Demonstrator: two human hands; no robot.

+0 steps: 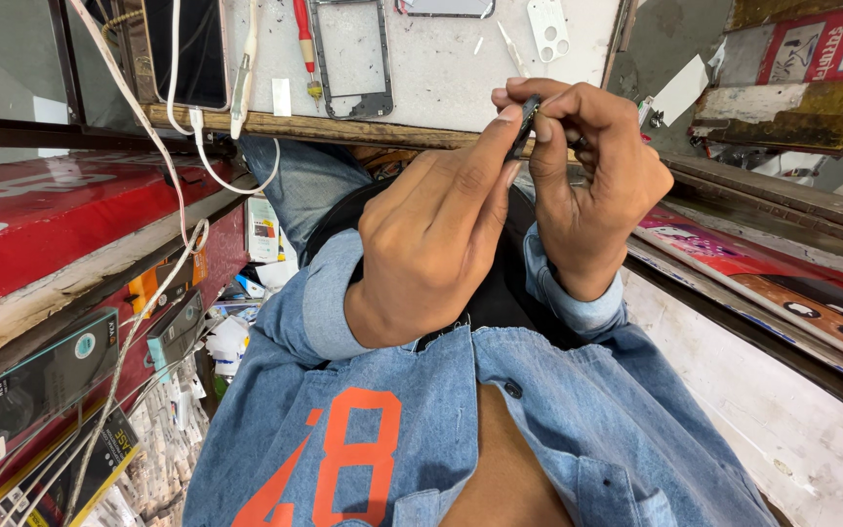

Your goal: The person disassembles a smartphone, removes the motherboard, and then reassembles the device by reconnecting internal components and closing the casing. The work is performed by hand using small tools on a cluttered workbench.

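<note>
Part (526, 125), small and black, sits pinched between both my hands, left (431, 229) and right (592, 181), raised near the bench (441, 68) edge to see it.

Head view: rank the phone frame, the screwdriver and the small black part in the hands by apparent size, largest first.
1. Phone frame
2. Screwdriver, cut off by the top edge, so unsure
3. Small black part, pinched between both hands; it lies nearer the camera, yet looks smallest.

Denim shirt (558, 429) blue, orange print; screwdriver (305, 44) red-handled; small part (526, 122) black, perhaps; cable (178, 88) white.
</note>
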